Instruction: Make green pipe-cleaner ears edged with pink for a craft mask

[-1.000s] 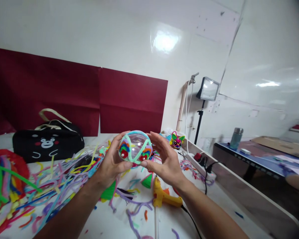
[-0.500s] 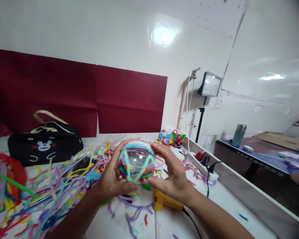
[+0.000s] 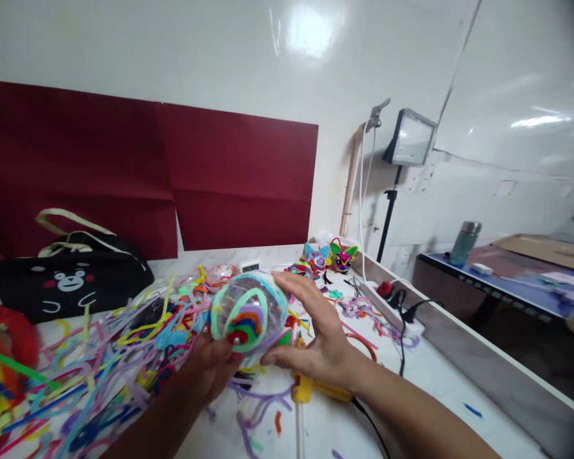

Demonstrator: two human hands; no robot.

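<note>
A clear round ball [image 3: 257, 298] is held up over the white table, with pipe cleaners on its surface. A mint green loop around orange, purple, blue and red curves faces me, with a small pearl-like bead at the bottom. My left hand [image 3: 213, 363] grips the ball's lower left side. Around its right side are the curved fingers and thumb of my right hand [image 3: 321, 328]. A yellow glue gun [image 3: 328, 389] lies on the table beneath my right hand, its cord running toward the front.
Loose pipe cleaners [image 3: 100, 376] cover the table's left. A black bag [image 3: 71, 280] stands behind them. Colourful animal-like figures [image 3: 342, 255] sit at the back, near a power strip [image 3: 395, 309]. At the right, a bottle [image 3: 465, 243] stands on another table.
The ball has turned, so one looped pattern faces me instead of two side ones. My left hand has moved down to its lower left. The view has shifted slightly.
</note>
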